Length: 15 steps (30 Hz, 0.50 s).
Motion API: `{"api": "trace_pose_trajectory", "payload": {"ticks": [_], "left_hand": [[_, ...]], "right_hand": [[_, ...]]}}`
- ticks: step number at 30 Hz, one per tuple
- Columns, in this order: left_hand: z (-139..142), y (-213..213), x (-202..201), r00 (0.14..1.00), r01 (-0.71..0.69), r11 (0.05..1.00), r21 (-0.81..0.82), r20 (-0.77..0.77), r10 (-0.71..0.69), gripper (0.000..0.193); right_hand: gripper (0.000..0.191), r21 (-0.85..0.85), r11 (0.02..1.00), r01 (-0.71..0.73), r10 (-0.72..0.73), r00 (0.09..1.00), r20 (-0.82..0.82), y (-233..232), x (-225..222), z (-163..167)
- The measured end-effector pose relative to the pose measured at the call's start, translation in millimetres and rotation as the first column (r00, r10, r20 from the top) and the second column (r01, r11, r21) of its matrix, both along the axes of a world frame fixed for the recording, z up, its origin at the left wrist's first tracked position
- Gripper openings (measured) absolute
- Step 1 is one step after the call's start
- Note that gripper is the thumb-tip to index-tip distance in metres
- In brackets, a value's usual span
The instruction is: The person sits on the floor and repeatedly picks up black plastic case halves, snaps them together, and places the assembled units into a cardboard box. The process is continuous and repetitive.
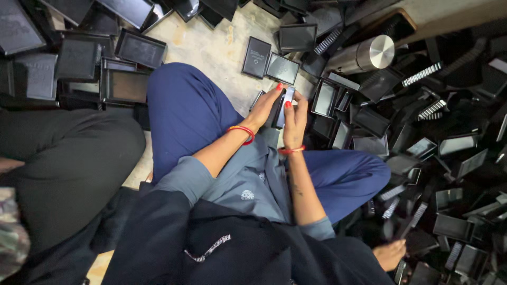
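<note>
The concrete floor (222,47) carries a loose heap of black trays (422,132) on its right side and a steel cylinder (364,54) near the top edge. Above the lap, left hand (264,105) and right hand (293,119) pinch one small black case (284,103) between them. Judged risk: it slips into the heap and gets lost, or the cylinder rolls.

A pale, stained concrete floor (211,45) carries heaps of shallow black rectangular plastic trays (140,48) on both sides, with a brushed-metal cylinder (364,54) lying on its side and ribbed black-and-white strips (421,74) scattered among them.
</note>
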<state>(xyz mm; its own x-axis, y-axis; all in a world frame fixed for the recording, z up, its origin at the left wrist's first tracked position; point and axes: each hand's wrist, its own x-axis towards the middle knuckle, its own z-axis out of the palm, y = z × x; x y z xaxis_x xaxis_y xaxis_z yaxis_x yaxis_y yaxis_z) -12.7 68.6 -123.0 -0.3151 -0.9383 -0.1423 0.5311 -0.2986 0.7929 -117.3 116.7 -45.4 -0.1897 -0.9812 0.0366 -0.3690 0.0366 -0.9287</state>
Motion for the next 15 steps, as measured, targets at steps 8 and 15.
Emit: {"api": "trace_pose_trajectory", "payload": {"ticks": [8, 15], "left_hand": [[-2, 7, -1, 0.999, -0.002, 0.995, 0.103, -0.033, 0.005, 0.046], [9, 12, 5, 1.0, 0.024, 0.988, 0.155, -0.01, -0.023, 0.051]], "right_hand": [[0.046, -0.163, 0.986, -0.039, 0.008, 0.983, -0.185, 4, 15, -5], [0.051, -0.082, 0.997, 0.004, -0.009, 0.998, -0.067, 10, 11, 0]]}}
